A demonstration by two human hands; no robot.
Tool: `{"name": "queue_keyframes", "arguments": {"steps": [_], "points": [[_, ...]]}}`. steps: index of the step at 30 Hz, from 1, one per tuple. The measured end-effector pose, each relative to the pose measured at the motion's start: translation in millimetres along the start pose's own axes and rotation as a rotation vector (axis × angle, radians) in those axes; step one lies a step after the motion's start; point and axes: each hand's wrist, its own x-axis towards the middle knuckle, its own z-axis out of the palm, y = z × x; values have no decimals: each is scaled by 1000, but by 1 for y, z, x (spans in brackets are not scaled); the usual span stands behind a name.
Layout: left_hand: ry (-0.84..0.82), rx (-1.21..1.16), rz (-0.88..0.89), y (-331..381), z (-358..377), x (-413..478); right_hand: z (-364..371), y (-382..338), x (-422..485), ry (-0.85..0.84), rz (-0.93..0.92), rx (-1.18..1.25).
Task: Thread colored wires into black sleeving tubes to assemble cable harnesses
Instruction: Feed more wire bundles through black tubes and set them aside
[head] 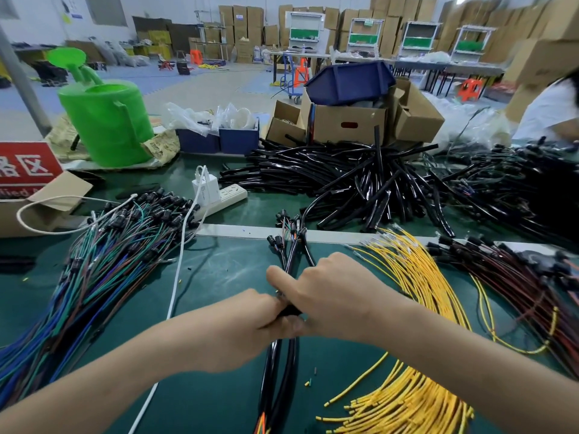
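- Green table fills the view, its near edge cut off at the bottom.
- Far side, centre: a big loose pile of black tubes, heaped against a cardboard box with a blue bin tipped on top.
- Left: a thick fan of blue, green and brown wires with black plugs at the far ends. The near ends run out of frame.
- Right: yellow wires curve down to the bottom edge. Beyond them lie dark red wires, cut off at the right edge.
- A green watering can stands far left, and a red sign is only half in view.
- Another person sits at the far right, mostly out of frame.
- Centre stage, the left hand and right hand meet, both wrapped around a bundle of black-sleeved cables.
- Left fingers curl under it, and the right hand clamps over the top. The exact spot they grip is hidden between the hands.
- The bundle's plug ends poke out beyond the knuckles. Orange wire tips show at the bottom, cut off.
- A white cable runs from a charger on a power strip, passing just left of the hands.
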Motion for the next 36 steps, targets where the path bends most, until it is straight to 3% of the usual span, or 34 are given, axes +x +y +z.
{"name": "queue_keyframes", "arguments": {"steps": [4,10,14,21,24,28,34,36], "points": [[-1,31,27,1,5,1,6,-8,-4,16,47,20],[78,-302,170,-25,-2,-15,18,26,-15,49,96,275],[79,-465,15,-82,12,-52,36,87,-50,61,325,251],[238,-570,-94,-105,48,-81,66,127,-51,119,380,69],[251,-533,-90,-95,57,-81,67,123,-28,119,458,-47],[291,-350,-154,-84,72,-76,71,113,5,-137,606,-42],[397,-259,-149,-62,91,-65,82,74,45,19,541,325],[331,-154,-93,-62,88,-63,90,60,47,-55,476,425]]}}
